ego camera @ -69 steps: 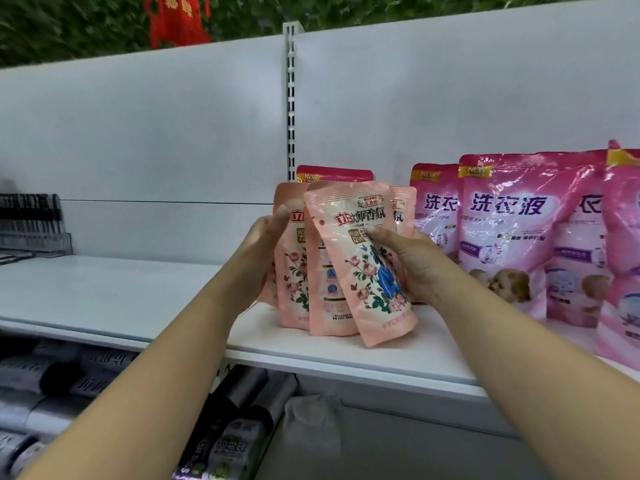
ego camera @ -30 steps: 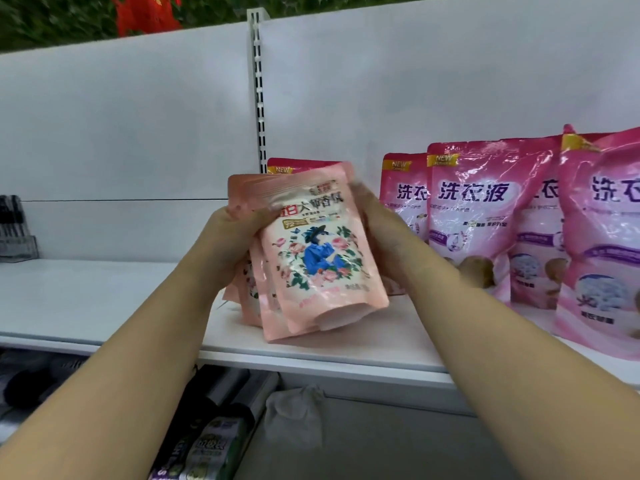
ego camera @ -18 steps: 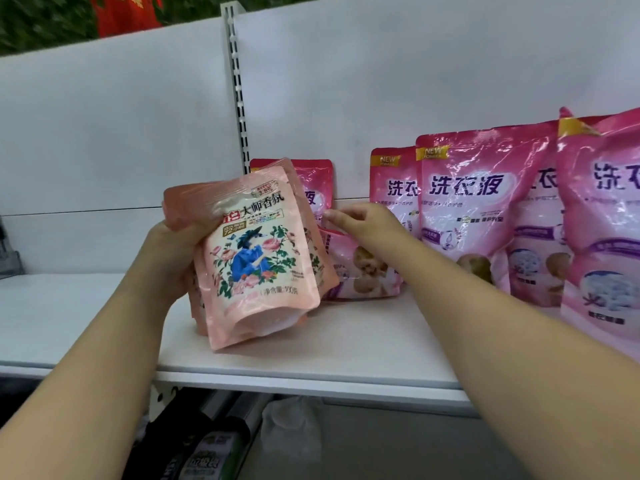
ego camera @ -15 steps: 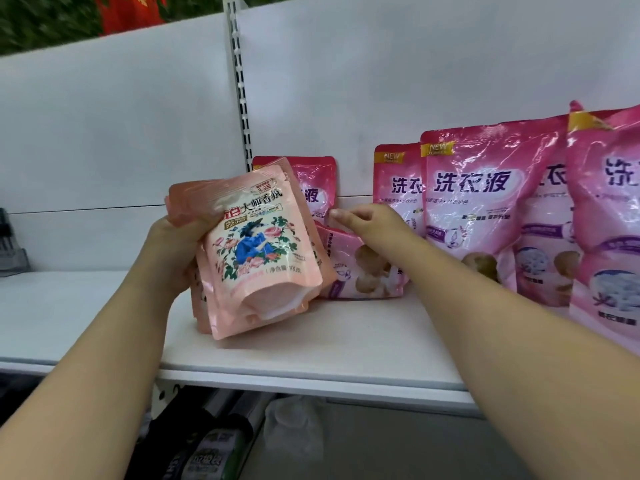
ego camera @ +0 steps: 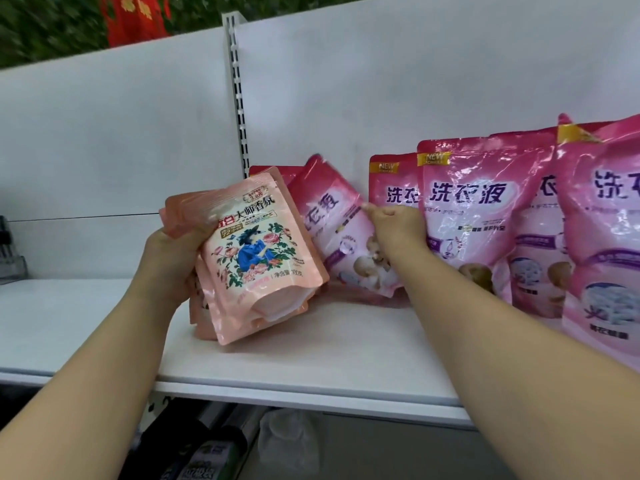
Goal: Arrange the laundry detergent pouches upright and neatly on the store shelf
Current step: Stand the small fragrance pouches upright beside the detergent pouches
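Pink pouch [ego camera: 341, 233], now tipped up off the shelf [ego camera: 311, 358] by the pinching right hand [ego camera: 398, 225], nears upright while the left hand [ego camera: 169, 261] grips the peach stack [ego camera: 252, 258].

Peach floral pouches [ego camera: 256, 258]; pink pouches [ego camera: 474, 216]; white shelf [ego camera: 311, 358].

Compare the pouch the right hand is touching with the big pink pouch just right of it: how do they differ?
The tilted pouch leans over to the left; the front upright pouch stands straight. The right hand pinches the tilted pouch's edge; nothing grips the upright one. The tilted pouch sits further back, partly behind the peach pouches held in the left hand; the upright one stands nearer the front. Both are pink with the same lettering.
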